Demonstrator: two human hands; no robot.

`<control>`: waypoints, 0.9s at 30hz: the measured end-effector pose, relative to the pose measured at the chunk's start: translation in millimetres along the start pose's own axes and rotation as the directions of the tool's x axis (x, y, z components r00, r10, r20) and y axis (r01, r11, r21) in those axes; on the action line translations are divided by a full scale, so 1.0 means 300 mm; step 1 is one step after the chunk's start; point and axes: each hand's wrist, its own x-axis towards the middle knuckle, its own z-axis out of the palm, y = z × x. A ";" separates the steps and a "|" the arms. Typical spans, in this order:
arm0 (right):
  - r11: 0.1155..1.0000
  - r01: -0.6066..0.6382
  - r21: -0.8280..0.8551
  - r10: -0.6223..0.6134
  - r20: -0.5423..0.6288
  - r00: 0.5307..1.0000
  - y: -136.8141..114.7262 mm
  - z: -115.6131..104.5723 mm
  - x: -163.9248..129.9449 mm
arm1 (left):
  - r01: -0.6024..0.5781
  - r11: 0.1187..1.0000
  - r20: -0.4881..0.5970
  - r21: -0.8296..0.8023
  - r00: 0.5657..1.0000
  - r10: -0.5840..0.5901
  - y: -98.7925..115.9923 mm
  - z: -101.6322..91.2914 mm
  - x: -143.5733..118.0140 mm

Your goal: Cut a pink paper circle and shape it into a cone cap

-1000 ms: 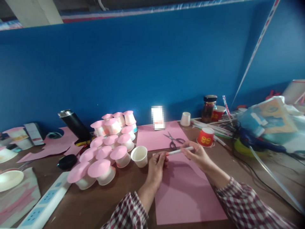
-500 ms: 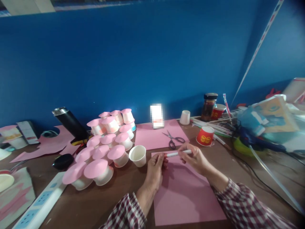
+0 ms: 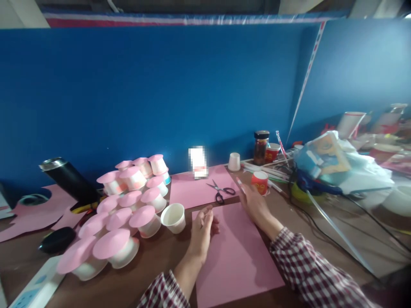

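My left hand (image 3: 202, 226) rests on the left edge of a pink paper sheet (image 3: 234, 256) that lies in front of me. Its fingers are stretched out and I see nothing in them. My right hand (image 3: 253, 204) hovers over the sheet's far right corner and grips a white pen (image 3: 239, 182), whose end sticks out toward the scissors (image 3: 220, 192). An open white paper cup (image 3: 173, 217) stands just left of my left hand. A small red cup (image 3: 259, 181) stands just beyond my right hand.
Several white cups with pink paper lids (image 3: 128, 205) are heaped at the left, beside a black flask (image 3: 69, 182). A second pink sheet (image 3: 195, 190), a jar (image 3: 260, 147), straws, cables and a plastic bag (image 3: 337, 167) crowd the back and right. A blue wall stands behind.
My hands have separated: the left let go of the pen and lies on the sheet, while the right carried the pen away toward the red cup. The view swung right and up.
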 end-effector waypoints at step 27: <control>0.947 0.245 -0.208 -0.172 0.314 0.934 -0.117 0.069 0.070 | -0.367 -0.168 0.401 0.915 0.878 0.261 -0.024 -0.177 -0.350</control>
